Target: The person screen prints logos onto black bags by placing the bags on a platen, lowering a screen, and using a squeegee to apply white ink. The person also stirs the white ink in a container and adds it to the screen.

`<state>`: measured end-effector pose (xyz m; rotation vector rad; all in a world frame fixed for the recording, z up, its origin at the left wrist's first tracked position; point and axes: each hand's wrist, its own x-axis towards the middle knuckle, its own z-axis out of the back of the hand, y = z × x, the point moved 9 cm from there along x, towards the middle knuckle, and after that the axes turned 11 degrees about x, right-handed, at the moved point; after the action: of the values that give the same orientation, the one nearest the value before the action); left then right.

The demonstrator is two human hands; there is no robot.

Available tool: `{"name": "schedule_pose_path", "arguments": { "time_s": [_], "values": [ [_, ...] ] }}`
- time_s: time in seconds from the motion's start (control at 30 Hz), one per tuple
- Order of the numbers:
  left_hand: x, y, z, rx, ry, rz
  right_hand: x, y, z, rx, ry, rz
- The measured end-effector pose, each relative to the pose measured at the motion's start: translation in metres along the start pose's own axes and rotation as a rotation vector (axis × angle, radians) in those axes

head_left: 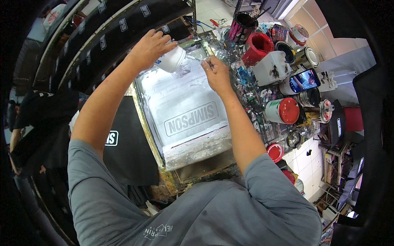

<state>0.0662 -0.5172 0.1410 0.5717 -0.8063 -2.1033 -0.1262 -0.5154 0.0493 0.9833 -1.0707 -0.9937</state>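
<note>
At the far left part of a printing screen point(184, 98), my left hand point(150, 47) grips a white plastic tub point(172, 60) from above. The tub is tilted over the mesh, its mouth toward the right. My right hand point(217, 74) is closed at the screen's far right side, fingers pinched around a thin, ink-smeared tool that is too small to make out well. Whitish ink coats the mesh, which carries a grey boxed lettering design point(191, 119). Along the screen's near end runs a stained pale band point(197, 149).
Right of the screen, the paint-splattered table point(250, 100) holds a red tub point(258, 47), a translucent jug point(271, 67), a white bucket with a red lid point(283, 110) and a lit phone point(304, 80). Black printed fabric point(127, 139) lies left, near racks of black panels point(102, 41).
</note>
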Motion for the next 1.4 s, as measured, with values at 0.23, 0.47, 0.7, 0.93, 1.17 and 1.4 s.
{"name": "schedule_pose_path", "arguments": {
  "time_s": [0.23,0.47,0.7,0.93,1.17,1.4],
  "values": [
    [0.008,-0.002,0.011,0.067,-0.147,-0.022,-0.006,-0.009,-0.021,0.069,-0.005,0.046],
    [0.009,0.001,0.025,0.079,-0.157,-0.023,-0.016,-0.015,-0.035,0.197,0.085,0.001],
    [-0.004,0.004,0.023,0.055,-0.116,-0.031,-0.015,-0.008,-0.047,0.188,0.148,-0.047],
    [-0.023,0.011,0.017,0.053,-0.154,-0.002,-0.018,-0.014,-0.065,0.169,0.184,-0.049],
    [-0.042,0.017,0.01,0.011,-0.153,-0.005,-0.022,-0.011,-0.082,0.164,0.171,-0.061],
    [-0.055,0.019,0.019,0.018,-0.224,-0.01,-0.029,-0.003,-0.095,0.16,0.171,-0.071]
  ]
}}
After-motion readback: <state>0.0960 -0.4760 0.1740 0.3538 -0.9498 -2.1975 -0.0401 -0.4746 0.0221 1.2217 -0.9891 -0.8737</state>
